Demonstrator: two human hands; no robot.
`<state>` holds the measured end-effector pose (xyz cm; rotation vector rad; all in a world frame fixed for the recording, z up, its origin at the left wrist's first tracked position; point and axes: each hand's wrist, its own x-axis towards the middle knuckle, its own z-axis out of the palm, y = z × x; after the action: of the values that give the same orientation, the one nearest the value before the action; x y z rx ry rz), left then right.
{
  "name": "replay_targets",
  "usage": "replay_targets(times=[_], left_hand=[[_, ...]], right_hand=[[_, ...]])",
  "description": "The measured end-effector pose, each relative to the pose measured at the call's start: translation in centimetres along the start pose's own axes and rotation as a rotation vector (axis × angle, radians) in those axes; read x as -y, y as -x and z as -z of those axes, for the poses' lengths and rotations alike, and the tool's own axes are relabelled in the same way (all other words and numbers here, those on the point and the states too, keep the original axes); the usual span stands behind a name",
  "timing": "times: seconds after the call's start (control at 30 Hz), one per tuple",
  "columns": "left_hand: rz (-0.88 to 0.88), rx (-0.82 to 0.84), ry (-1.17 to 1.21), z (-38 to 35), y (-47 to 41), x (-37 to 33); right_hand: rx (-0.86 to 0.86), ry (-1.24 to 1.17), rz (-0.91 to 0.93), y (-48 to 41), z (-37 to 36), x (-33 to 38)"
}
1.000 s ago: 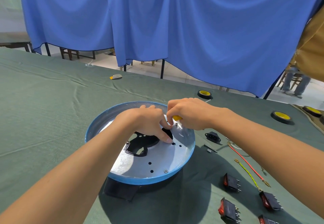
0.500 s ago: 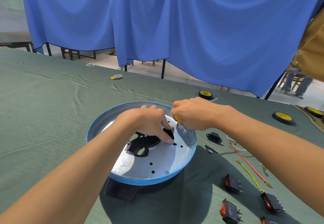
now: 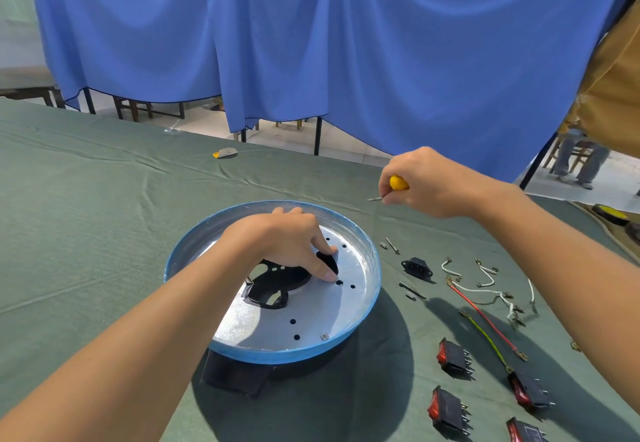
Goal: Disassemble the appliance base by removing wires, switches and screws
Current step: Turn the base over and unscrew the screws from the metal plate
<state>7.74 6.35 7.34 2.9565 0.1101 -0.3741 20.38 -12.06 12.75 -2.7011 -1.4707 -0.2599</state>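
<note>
The round appliance base (image 3: 349, 334), silver inside with a blue rim, lies on the green cloth in front of me. My left hand (image 3: 284, 241) rests inside it, fingers curled round a black plastic part (image 3: 277, 282) at the centre. One screw (image 3: 324, 337) sits near the base's front rim among several empty holes. My right hand (image 3: 426, 182) is lifted above and to the right of the base and grips a yellow-handled screwdriver (image 3: 394, 187), its tip pointing left.
To the right of the base lie a black socket (image 3: 416, 266), loose screws (image 3: 392, 245), white, red and green-yellow wires (image 3: 485, 317), and several red rocker switches (image 3: 453, 358). A blue curtain hangs beyond the table's far edge. A person's tan sleeve shows at the upper right.
My right hand has lifted the screwdriver out of the base and moved up and to the right. My left hand stays on the black part.
</note>
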Motion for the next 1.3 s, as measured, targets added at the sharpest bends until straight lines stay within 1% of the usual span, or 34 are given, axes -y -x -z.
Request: replay_targets(times=[0.13,0.3,0.37,0.47,0.57,0.63,0.73,0.8,0.87,0.9,1.0,1.07,1.13,1.23,1.27,1.3], left_hand=[[-0.007,0.0,0.002,0.0,-0.1,0.1],[-0.004,0.0,0.007,0.0,-0.2,0.2],[-0.008,0.004,0.004,0.0,-0.2,0.2],[-0.007,0.004,0.005,-0.1,-0.2,0.2],[-0.006,-0.003,0.012,-0.2,-0.2,0.2],[-0.005,-0.003,0.015,-0.2,-0.2,0.2],[-0.009,-0.001,0.007,-0.2,-0.2,0.2],[-0.009,-0.003,0.006,-0.2,-0.2,0.2],[-0.01,-0.008,0.006,-0.2,-0.2,0.2],[-0.012,-0.012,0.007,-0.2,-0.2,0.2],[-0.013,-0.025,0.02,-0.4,-0.2,0.4],[-0.011,-0.032,0.03,-0.5,-0.3,0.6],[-0.015,-0.042,0.029,-0.7,-0.3,0.8],[-0.03,-0.074,0.005,-1.3,-0.2,1.2],[-0.031,-0.081,0.0,-1.4,-0.1,1.4],[-0.032,-0.082,-0.001,-1.5,0.0,1.6]], right_hand=[[0.063,0.067,-0.042,1.4,-3.8,-1.1],[0.014,0.048,-0.047,3.2,-8.4,-0.9],[0.021,0.053,-0.034,3.6,-9.7,-0.6],[0.036,0.049,-0.02,3.8,-10.5,-0.5],[0.041,0.003,-0.03,3.7,-9.8,-0.7],[-0.021,-0.095,-0.061,3.6,-8.5,-0.8],[-0.172,-0.332,-0.124,3.4,-5.6,-0.5],[-0.198,-0.478,-0.143,3.3,-3.5,-0.1],[-0.236,-0.6,-0.128,3.2,-1.7,0.5],[-0.282,-0.684,-0.11,3.1,-1.0,0.9],[-0.452,-1.025,-0.057,2.9,0.3,2.5],[-0.512,-1.131,-0.051,2.4,0.3,3.7],[-0.525,-1.112,-0.079,1.7,-0.4,4.6],[-0.508,-0.877,-0.233,0.9,-1.4,5.0],[-0.461,-0.768,-0.303,0.8,-1.6,4.8],[-0.367,-0.663,-0.368,0.8,-1.8,4.5]])
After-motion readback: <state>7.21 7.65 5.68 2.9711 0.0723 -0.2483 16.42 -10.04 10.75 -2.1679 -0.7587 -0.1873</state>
